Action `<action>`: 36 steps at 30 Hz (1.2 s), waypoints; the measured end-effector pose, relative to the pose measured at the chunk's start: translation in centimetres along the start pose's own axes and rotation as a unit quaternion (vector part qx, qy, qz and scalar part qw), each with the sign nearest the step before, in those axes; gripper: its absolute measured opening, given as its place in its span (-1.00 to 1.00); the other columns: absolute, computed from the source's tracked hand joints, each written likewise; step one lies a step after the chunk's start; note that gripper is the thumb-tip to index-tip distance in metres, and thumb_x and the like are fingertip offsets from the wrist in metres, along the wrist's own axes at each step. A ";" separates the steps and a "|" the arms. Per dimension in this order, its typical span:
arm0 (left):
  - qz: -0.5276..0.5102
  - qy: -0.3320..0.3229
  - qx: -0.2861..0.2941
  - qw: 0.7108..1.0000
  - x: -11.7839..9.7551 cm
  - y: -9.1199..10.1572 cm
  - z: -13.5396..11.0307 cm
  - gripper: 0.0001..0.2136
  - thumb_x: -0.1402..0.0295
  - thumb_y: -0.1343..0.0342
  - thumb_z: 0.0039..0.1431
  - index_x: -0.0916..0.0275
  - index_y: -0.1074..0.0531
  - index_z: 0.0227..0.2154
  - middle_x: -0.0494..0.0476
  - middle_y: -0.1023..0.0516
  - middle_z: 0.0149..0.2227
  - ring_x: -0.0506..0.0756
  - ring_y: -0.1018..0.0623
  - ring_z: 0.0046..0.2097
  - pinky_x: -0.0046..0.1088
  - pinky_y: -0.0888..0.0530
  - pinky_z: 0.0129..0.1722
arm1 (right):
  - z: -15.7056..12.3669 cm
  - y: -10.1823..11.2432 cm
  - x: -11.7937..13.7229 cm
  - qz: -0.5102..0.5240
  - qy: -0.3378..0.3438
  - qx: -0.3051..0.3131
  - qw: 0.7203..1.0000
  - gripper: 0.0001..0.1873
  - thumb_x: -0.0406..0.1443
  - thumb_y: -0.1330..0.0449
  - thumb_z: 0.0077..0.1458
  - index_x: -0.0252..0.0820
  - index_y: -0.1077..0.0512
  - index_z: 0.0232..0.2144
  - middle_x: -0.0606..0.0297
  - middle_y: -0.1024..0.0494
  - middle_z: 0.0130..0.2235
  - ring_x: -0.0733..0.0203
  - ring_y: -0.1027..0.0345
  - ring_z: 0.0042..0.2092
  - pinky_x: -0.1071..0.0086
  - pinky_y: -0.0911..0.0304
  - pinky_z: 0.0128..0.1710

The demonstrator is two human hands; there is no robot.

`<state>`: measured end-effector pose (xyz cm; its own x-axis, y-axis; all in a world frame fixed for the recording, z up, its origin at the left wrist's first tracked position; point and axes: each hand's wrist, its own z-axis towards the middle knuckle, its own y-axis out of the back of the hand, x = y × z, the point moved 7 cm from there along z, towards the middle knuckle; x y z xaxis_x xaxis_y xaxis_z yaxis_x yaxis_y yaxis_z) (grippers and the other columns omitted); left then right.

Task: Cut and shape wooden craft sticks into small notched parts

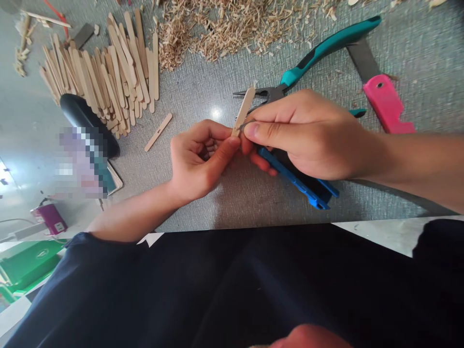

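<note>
the left hand (206, 159) is closed in a pinch, thumb and forefinger gripping the near end of a wooden stick (247, 104), which slants up and away over the grey tabletop (192, 208), between the two hands. the right hand (308, 130), on the right, pinches a thin dark strip (248, 123) between thumb and forefinger, its tip at the stick just beside the left fingertips; the contact is small and partly covered, so i cannot tell whether it presses in. a blue tool (304, 189) lies partly under the right hand, on the near side; whether the lower fingers grip it is hidden. just beyond the right hand are teal-handled pliers (299, 70), and to their right a blade with a pink handle (387, 104). wood shavings (213, 29) spread along the far side. at far left sits a heap of sticks (105, 72), with one slotted stick (158, 132) apart from it, nearer the left hand. a black rounded object (89, 123) rests against the heap's near left side.
</note>
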<state>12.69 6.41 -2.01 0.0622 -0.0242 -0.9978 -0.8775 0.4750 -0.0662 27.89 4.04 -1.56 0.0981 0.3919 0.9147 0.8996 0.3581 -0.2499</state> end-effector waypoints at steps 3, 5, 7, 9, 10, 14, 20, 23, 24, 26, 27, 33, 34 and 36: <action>0.007 -0.012 0.000 1.000 -0.1 0.0 -0.1 -0.65 0.06 -0.52 0.46 0.19 -0.64 -0.33 -0.05 -0.66 -0.50 -0.13 -0.53 -0.59 -0.62 -0.36 -0.66 | 0.0 0.2 0.3 0.048 0.017 -0.016 0.999 -0.42 0.10 -0.42 0.52 -0.16 -0.54 -0.42 0.32 -0.54 -0.48 0.28 -0.41 -0.48 0.37 -0.28 -0.51; 0.006 -0.023 -0.001 1.000 -0.2 0.0 -0.1 -0.65 0.08 -0.51 0.47 0.20 -0.64 -0.33 -0.03 -0.68 -0.49 -0.12 -0.55 -0.58 -0.63 -0.39 -0.66 | 0.0 0.5 0.4 0.070 0.012 -0.036 0.997 -0.45 0.07 -0.43 0.51 -0.15 -0.53 -0.43 0.30 -0.54 -0.49 0.26 -0.40 -0.49 0.36 -0.30 -0.51; 0.002 -0.025 -0.007 1.000 -0.1 0.1 -0.1 -0.66 0.09 -0.51 0.48 0.21 -0.65 -0.32 -0.03 -0.69 -0.48 -0.11 -0.56 -0.58 -0.64 -0.40 -0.66 | 0.0 0.7 0.3 0.063 -0.002 -0.049 0.997 -0.49 -0.03 -0.41 0.53 -0.15 -0.53 -0.44 0.29 -0.54 -0.50 0.26 -0.39 -0.50 0.36 -0.30 -0.52; -0.007 -0.025 -0.010 1.000 -0.1 0.1 -0.1 -0.68 0.11 -0.52 0.47 0.21 -0.65 -0.31 -0.04 -0.70 -0.48 -0.11 -0.56 -0.59 -0.64 -0.39 -0.67 | 0.0 0.7 0.4 0.048 0.001 -0.043 0.998 -0.52 -0.09 -0.38 0.55 -0.15 -0.53 -0.43 0.29 -0.55 -0.51 0.26 -0.39 -0.50 0.37 -0.30 -0.52; -0.011 -0.024 -0.011 1.000 -0.1 0.1 0.0 -0.68 0.11 -0.53 0.46 0.20 -0.65 -0.31 -0.04 -0.70 -0.47 -0.11 -0.57 -0.59 -0.64 -0.39 -0.68 | 0.0 0.6 0.4 0.041 0.010 -0.039 0.998 -0.52 -0.08 -0.38 0.56 -0.15 -0.53 -0.43 0.30 -0.56 -0.50 0.27 -0.40 -0.50 0.37 -0.30 -0.52; -0.007 0.002 -0.009 1.000 0.0 0.0 0.0 -0.60 0.00 -0.55 0.41 0.18 -0.61 -0.34 -0.04 -0.70 -0.45 -0.09 -0.59 -0.57 -0.62 -0.41 -0.67 | -0.1 0.4 0.3 0.000 0.045 -0.030 0.999 -0.44 0.07 -0.41 0.54 -0.14 -0.54 -0.43 0.33 -0.56 -0.49 0.29 -0.41 -0.49 0.38 -0.28 -0.52; 0.003 0.044 -0.017 0.999 0.1 0.0 -0.1 -0.50 -0.15 -0.52 0.38 0.17 -0.56 -0.37 -0.05 -0.67 -0.48 -0.09 -0.56 -0.58 -0.59 -0.43 -0.66 | -0.2 0.2 0.6 -0.100 0.072 -0.056 0.991 -0.42 0.02 -0.32 0.62 -0.12 -0.50 -0.46 0.33 -0.58 -0.47 0.30 -0.41 -0.46 0.35 -0.26 -0.48; 0.002 0.044 -0.017 0.999 0.2 -0.1 0.0 -0.49 -0.16 -0.52 0.38 0.16 -0.56 -0.37 -0.05 -0.68 -0.47 -0.08 -0.58 -0.57 -0.59 -0.47 -0.64 | -0.3 0.1 0.9 -0.125 0.088 -0.060 0.986 -0.38 0.05 -0.28 0.64 -0.10 -0.47 -0.47 0.32 -0.58 -0.47 0.27 -0.41 -0.43 0.32 -0.27 -0.43; 0.000 0.040 -0.014 0.999 0.2 -0.1 0.0 -0.49 -0.17 -0.52 0.38 0.16 -0.56 -0.37 -0.05 -0.68 -0.47 -0.08 -0.59 -0.56 -0.58 -0.49 -0.63 | -0.3 0.1 1.0 -0.130 0.090 -0.066 0.985 -0.36 0.09 -0.28 0.64 -0.09 -0.46 -0.48 0.32 -0.57 -0.47 0.26 -0.41 -0.42 0.32 -0.26 -0.42; -0.008 0.028 -0.004 1.000 0.3 -0.3 0.1 -0.49 -0.16 -0.52 0.38 0.16 -0.54 -0.37 -0.03 -0.70 -0.47 -0.05 -0.63 -0.54 -0.55 -0.55 -0.61 | -0.4 0.2 1.0 -0.138 0.088 -0.078 0.983 -0.32 0.15 -0.28 0.62 -0.08 -0.45 -0.49 0.31 -0.56 -0.48 0.25 -0.39 -0.41 0.30 -0.25 -0.40; -0.013 0.023 0.003 1.000 0.3 -0.5 0.2 -0.49 -0.15 -0.53 0.38 0.16 -0.54 -0.37 -0.02 -0.71 -0.47 -0.03 -0.65 -0.52 -0.53 -0.59 -0.59 | -0.4 0.2 1.1 -0.142 0.087 -0.083 0.983 -0.31 0.17 -0.28 0.61 -0.08 -0.44 -0.50 0.31 -0.55 -0.48 0.25 -0.38 -0.41 0.30 -0.23 -0.40; -0.004 0.017 0.014 1.000 0.4 -0.7 0.2 -0.50 -0.15 -0.51 0.39 0.16 -0.54 -0.37 0.01 -0.73 -0.45 -0.01 -0.68 -0.51 -0.49 -0.63 -0.56 | -0.6 0.0 0.8 -0.148 0.074 -0.089 0.982 -0.28 0.24 -0.27 0.58 -0.05 -0.45 -0.51 0.30 -0.55 -0.50 0.22 -0.35 -0.44 0.25 -0.20 -0.42; -0.002 0.018 0.014 1.000 0.4 -0.7 0.2 -0.50 -0.15 -0.51 0.39 0.16 -0.54 -0.36 0.01 -0.73 -0.45 -0.01 -0.68 -0.52 -0.49 -0.63 -0.56 | -0.6 0.0 0.8 -0.146 0.075 -0.087 0.983 -0.29 0.23 -0.27 0.58 -0.05 -0.45 -0.51 0.31 -0.55 -0.50 0.22 -0.35 -0.45 0.26 -0.20 -0.42; -0.004 0.014 0.014 1.000 0.2 -0.7 0.3 -0.52 -0.14 -0.50 0.40 0.16 -0.55 -0.34 0.01 -0.74 -0.44 -0.02 -0.67 -0.52 -0.50 -0.62 -0.56 | -0.6 0.0 0.8 -0.142 0.079 -0.083 0.983 -0.30 0.20 -0.28 0.60 -0.06 -0.45 -0.50 0.32 -0.55 -0.51 0.24 -0.35 -0.46 0.26 -0.20 -0.42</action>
<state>13.45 6.32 -2.21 0.0550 -0.0525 -0.9971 -0.8630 0.4997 -0.0739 28.25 3.86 -0.63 -0.1139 0.1558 0.9812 0.9561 0.2855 0.0657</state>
